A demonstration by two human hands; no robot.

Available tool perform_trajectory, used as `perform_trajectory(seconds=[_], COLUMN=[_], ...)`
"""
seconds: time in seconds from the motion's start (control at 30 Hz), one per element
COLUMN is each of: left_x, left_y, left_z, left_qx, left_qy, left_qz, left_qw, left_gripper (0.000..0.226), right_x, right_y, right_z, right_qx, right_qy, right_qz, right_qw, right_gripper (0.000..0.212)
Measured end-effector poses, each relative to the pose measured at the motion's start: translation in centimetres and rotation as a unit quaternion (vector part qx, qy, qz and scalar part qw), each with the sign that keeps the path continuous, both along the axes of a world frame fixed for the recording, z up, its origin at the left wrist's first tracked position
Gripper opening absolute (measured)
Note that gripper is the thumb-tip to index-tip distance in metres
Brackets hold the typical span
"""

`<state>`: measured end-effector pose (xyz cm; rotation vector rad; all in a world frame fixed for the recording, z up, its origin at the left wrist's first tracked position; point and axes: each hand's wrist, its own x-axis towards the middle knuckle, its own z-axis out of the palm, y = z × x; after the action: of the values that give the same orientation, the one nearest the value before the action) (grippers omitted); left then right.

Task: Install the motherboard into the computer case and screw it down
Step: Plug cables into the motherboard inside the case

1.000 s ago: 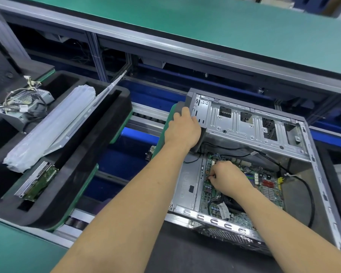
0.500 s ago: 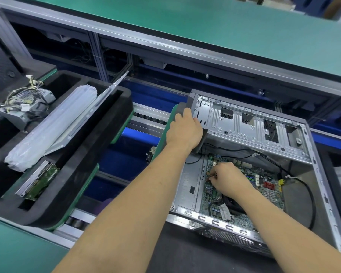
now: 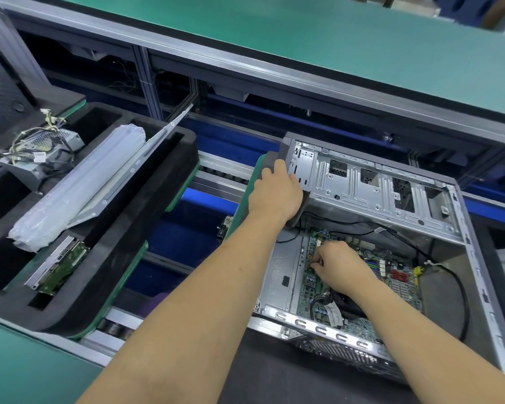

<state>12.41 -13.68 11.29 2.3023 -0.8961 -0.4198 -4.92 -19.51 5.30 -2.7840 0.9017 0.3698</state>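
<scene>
An open grey computer case [image 3: 370, 188] lies on its side at the right. A green motherboard [image 3: 391, 275] sits flat on the case floor. My left hand [image 3: 274, 193] grips the case's front left corner. Inside the case, my right hand [image 3: 338, 266] rests on the board's left part with fingertips pinched together near the board's edge. Something small seems pinched there, but I cannot tell what. A black cable [image 3: 461, 290] loops along the case's right side.
A black foam tray [image 3: 123, 258] at the left holds a bagged metal panel [image 3: 79, 188], a hard drive [image 3: 59, 266] and a power supply with wires [image 3: 38, 153]. Roller conveyor rails [image 3: 225, 173] run behind, with a green bench top [image 3: 303, 42] beyond.
My right hand's fingertips shifted slightly on the board's left edge. My left hand stays on the case corner. The view moved a little.
</scene>
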Motion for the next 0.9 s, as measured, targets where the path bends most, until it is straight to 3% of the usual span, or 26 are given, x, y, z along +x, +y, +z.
perform_trajectory(seconds=[0.47, 0.63, 0.9], left_x=[0.1, 0.11, 0.18], left_y=[-0.1, -0.04, -0.12], left_z=[-0.1, -0.01, -0.13], left_qx=[0.002, 0.002, 0.0], left_qy=[0.003, 0.003, 0.004], left_qz=[-0.004, -0.005, -0.005], left_qw=[1.0, 1.0, 1.0], left_gripper=[0.039, 0.038, 0.038], right_x=[0.38, 0.31, 0.3], right_y=[0.75, 0.85, 0.73], right_z=[0.74, 0.84, 0.84], right_qx=[-0.027, -0.037, -0.033], right_qy=[0.047, 0.053, 0.043], right_qz=[0.033, 0.027, 0.02], right_qw=[0.998, 0.998, 0.998], right_gripper=[0.037, 0.025, 0.023])
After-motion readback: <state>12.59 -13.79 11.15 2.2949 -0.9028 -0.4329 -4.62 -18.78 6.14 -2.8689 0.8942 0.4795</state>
